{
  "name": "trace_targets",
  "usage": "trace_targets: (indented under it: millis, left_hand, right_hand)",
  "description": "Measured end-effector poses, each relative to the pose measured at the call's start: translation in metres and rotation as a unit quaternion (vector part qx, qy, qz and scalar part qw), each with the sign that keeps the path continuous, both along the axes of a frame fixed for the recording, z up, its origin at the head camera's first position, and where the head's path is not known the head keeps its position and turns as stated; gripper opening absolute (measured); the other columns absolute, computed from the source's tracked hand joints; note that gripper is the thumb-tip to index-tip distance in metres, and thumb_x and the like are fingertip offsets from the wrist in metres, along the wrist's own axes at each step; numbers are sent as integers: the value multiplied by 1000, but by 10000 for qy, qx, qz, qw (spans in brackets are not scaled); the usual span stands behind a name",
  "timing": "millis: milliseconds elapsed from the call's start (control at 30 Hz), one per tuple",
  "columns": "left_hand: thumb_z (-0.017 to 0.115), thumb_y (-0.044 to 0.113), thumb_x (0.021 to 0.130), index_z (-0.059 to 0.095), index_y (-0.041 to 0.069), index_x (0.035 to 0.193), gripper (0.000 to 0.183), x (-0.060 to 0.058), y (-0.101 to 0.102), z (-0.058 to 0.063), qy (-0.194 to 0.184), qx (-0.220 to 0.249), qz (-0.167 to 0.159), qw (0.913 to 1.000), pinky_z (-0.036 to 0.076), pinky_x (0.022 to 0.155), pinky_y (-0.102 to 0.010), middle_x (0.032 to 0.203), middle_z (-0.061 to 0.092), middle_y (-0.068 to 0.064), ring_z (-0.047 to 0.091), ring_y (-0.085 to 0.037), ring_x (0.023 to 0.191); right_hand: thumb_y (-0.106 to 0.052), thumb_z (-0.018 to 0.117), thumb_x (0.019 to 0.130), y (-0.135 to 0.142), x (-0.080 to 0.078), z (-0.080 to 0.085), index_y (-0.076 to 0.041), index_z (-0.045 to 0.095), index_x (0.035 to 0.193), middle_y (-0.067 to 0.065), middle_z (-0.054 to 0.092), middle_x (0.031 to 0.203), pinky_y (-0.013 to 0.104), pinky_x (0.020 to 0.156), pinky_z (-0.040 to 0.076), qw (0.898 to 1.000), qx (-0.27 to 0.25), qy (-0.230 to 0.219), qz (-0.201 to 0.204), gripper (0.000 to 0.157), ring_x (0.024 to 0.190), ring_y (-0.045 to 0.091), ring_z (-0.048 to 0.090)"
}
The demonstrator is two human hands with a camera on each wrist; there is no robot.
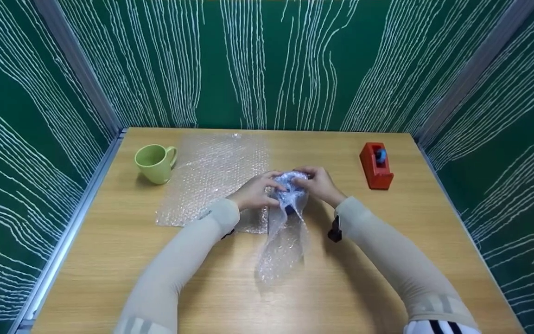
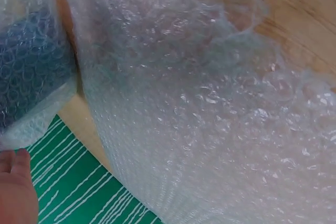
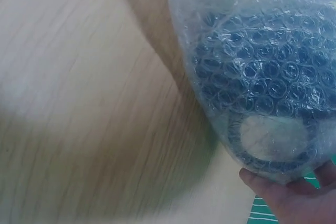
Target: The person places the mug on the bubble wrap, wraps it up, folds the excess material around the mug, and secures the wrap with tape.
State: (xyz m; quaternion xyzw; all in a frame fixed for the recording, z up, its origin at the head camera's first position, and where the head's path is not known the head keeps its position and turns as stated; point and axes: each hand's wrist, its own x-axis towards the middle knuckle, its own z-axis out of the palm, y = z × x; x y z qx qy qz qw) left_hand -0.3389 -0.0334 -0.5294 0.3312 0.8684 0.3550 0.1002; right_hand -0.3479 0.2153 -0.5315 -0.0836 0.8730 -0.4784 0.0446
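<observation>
A dark blue mug (image 3: pixel 268 80) shows through the bubble wrap (image 1: pixel 280 262) around it, and its handle is visible in the right wrist view. My left hand (image 1: pixel 257 192) holds the wrapped mug from the left, with thumb and fingers on the wrap. From the right, my right hand (image 1: pixel 321 185) grips the far side of the bundle. A loose tail of wrap hangs from the bundle toward the front of the table. Dark blue also shows through the wrap at the left edge of the left wrist view.
A flat sheet of bubble wrap (image 1: pixel 216 162) lies left of the bundle. The green mug (image 1: pixel 155 167) stands beyond it at the left, and a red tape dispenser (image 1: pixel 376 169) stands at the right. Green walls with white lines enclose the wooden table (image 1: pixel 109 273).
</observation>
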Motion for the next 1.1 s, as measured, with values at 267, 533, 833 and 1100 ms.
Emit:
trace_targets:
  millis: [267, 533, 833, 1100]
  left_hand:
    - [88, 20, 90, 65, 14, 146, 61, 3, 3, 5, 247, -57, 49, 9997, 39, 130, -47, 166, 53, -10, 50, -34, 154]
    - [89, 20, 88, 46, 13, 165, 88, -1, 5, 2, 55, -61, 181, 9998, 41, 129, -45, 165, 52, -11, 52, -33, 152]
    - [91, 18, 85, 59, 11, 155, 77, -1, 10, 2, 116, 54, 312, 9994, 46, 125, -41, 153, 59, -8, 58, -29, 143]
    - [95, 27, 82, 62, 12, 148, 76, 3, 16, 0, 158, 6, 661, 9977, 52, 119, -41, 141, 60, -6, 61, -26, 133]
  right_hand:
    - [-11, 78, 100, 5, 19, 12, -4, 78, 128, 19, 72, 138, 61, 119, 48, 9953, 480, 831, 158, 29, 134, 40, 63]
    - [0, 76, 91, 19, 43, 15, -5, 84, 114, 16, 78, 122, 51, 97, 52, 9795, 521, 1513, 1223, 25, 113, 34, 63]
    - [-17, 86, 92, 20, 50, 12, -14, 82, 126, 13, 72, 134, 60, 100, 51, 9823, 570, 779, 1606, 35, 119, 33, 58]
    - [-26, 85, 96, 13, 49, 10, -13, 82, 125, 13, 71, 131, 60, 101, 51, 9864, 487, 628, 1436, 31, 114, 28, 58]
